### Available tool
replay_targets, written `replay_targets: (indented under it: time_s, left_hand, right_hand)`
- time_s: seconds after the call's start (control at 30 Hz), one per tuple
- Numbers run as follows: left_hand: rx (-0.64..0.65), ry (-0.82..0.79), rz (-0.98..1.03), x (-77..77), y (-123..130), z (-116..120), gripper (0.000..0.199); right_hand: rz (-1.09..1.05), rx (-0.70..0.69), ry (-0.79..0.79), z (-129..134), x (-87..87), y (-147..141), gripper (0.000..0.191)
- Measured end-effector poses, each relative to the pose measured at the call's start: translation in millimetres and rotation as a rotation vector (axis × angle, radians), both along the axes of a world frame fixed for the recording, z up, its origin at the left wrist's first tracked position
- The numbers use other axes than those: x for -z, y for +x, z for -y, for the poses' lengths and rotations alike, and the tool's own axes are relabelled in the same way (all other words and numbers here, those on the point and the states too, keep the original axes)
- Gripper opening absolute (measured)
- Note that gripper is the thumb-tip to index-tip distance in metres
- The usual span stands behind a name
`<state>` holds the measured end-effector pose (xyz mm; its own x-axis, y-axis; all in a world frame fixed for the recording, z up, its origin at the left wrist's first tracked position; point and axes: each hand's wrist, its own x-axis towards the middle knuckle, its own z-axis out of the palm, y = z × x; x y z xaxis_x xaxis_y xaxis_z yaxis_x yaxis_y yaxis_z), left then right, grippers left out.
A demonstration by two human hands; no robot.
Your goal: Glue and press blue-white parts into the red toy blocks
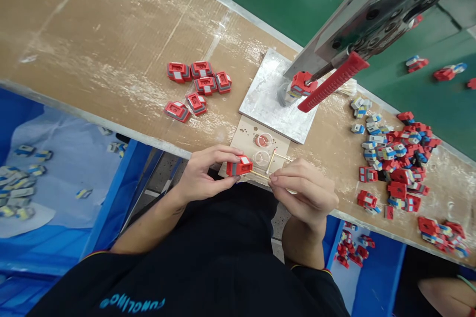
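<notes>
My left hand (203,172) grips a small red and grey toy vehicle body (240,165) between thumb and fingers, near the table's front edge. Pinched in my right hand (305,189) is a thin wooden stick (259,175), its far tip touching or very close to the red part. Just beyond lie two small clear cups (262,158), one holding something red, on a spotted cardboard piece (243,131). Beside the cups rests another stick with a red tip (272,159). What my right fingertips cover is partly hidden.
A press with a red handle (332,81) stands on a metal plate (267,89), a toy beneath it. Several red bodies (205,85) lie left. Many toys (401,153) are heaped right. Blue bins (111,193) sit below the table. Another person's arm (446,290) shows lower right.
</notes>
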<state>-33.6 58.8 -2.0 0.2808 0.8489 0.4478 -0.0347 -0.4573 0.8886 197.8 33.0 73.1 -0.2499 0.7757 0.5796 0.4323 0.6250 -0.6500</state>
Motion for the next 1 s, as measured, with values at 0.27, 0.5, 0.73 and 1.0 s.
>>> replay_targets:
  time_s: [0.27, 0.5, 0.73, 1.0]
  left_hand:
    - [0.022, 0.014, -0.006, 0.2, 3, 1, 0.035]
    - [0.003, 0.006, 0.02, 0.4, 2, 2, 0.038]
    - [-0.009, -0.038, 0.018, 4.1, -1, 2, 0.035]
    - [-0.008, -0.25, 0.174, 16.6, -6, 2, 0.031]
  right_hand:
    - [-0.067, -0.012, 0.014, -1, -1.4, -13, 0.017]
    - [-0.04, -0.014, 0.019, -1, -0.4, -9, 0.018]
    - [-0.088, 0.04, 0.039, 1, 1.0, 8, 0.02]
    - [0.253, 0.096, -0.125, -7, 28.4, 29, 0.012]
